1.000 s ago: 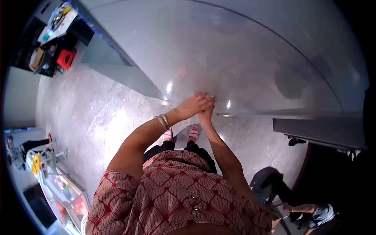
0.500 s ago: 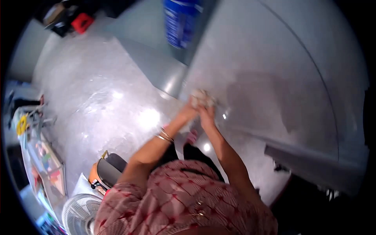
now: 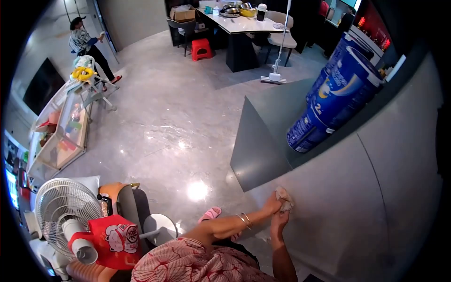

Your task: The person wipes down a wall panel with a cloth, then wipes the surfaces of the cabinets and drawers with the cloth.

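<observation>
Cloth [image 3: 284, 199] lower-right now; fingers [image 3: 276, 200] on it

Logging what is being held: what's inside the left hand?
Part of a crumpled pale cloth shows, bunched out of the left hand and down toward the right hand. The portion within the grip is covered, so anything folded there can't be seen.

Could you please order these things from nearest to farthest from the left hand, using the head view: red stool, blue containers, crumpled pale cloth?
1. Crumpled pale cloth: at the left hand itself, touching its fingers.
2. Blue containers: above and right of the hand in the view.
3. Red stool: farthest, across the floor, upper left of the hand.
</observation>
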A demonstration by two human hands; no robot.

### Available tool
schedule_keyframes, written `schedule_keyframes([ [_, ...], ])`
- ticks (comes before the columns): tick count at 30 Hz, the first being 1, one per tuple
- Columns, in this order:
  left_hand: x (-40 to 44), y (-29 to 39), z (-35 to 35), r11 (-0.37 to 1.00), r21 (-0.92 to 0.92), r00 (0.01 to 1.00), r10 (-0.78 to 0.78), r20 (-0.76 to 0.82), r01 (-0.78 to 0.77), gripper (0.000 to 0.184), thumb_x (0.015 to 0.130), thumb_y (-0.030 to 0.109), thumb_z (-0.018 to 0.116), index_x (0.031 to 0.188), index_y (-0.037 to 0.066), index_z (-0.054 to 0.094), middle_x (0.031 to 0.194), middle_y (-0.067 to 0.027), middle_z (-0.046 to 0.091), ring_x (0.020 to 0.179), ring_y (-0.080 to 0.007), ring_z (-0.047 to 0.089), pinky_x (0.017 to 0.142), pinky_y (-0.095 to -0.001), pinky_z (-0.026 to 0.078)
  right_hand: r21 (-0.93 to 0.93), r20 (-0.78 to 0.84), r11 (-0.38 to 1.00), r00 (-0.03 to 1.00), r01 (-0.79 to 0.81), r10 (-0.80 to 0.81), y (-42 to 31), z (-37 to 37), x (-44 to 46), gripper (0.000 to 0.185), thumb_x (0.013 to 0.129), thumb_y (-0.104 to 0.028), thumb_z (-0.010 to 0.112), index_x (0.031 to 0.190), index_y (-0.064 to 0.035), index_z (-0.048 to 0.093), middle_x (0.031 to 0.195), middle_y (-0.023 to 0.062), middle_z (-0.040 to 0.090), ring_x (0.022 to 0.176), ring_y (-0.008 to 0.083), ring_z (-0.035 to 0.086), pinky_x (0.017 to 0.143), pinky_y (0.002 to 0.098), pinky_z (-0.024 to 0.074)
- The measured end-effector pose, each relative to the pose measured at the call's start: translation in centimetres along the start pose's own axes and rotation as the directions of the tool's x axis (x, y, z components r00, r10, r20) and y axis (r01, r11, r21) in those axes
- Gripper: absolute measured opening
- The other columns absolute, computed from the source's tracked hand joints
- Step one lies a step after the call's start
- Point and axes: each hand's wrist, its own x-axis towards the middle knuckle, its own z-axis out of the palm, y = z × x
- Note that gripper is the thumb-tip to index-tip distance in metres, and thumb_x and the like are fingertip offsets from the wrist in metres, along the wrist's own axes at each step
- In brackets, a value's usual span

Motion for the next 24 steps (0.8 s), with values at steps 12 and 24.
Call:
schedule_keyframes([
  [12, -0.2, 12.1, -5.9, 0.987, -0.111, 0.931, 0.148, 0.335, -0.117, 0.031, 0.089, 0.026, 0.052, 0.111, 0.005, 0.049, 0.096, -0.0069, 0.058, 0.086, -0.0159, 0.055, 0.074, -0.0293, 0.046, -0.246, -0.156, 0.968, 0.984, 0.050, -0.090, -15.6, 6.4, 1.7, 0.036, 0.076, -0.007, 0.062, 0.109, 0.0018, 0.052, 0.104, 0.0105, 0.055, 0.088, 0.0175, 0.057, 0.074, 0.0303, 0.0473],
  [24, 0.7, 22.5, -24.8, 0.917, -0.358, 0.871, 0.316, 0.377, -0.178, 0.037, 0.094, 0.028, 0.048, 0.120, 0.002, 0.048, 0.103, -0.0046, 0.058, 0.090, -0.0114, 0.054, 0.077, -0.0269, 0.046, -0.477, 0.062, 0.792, 0.914, 0.380, -0.401, -24.0, 20.8, 4.1, 0.029, 0.070, -0.009, 0.068, 0.092, -0.0016, 0.050, 0.081, 0.0136, 0.054, 0.073, 0.0314, 0.055, 0.064, 0.0362, 0.0454],
])
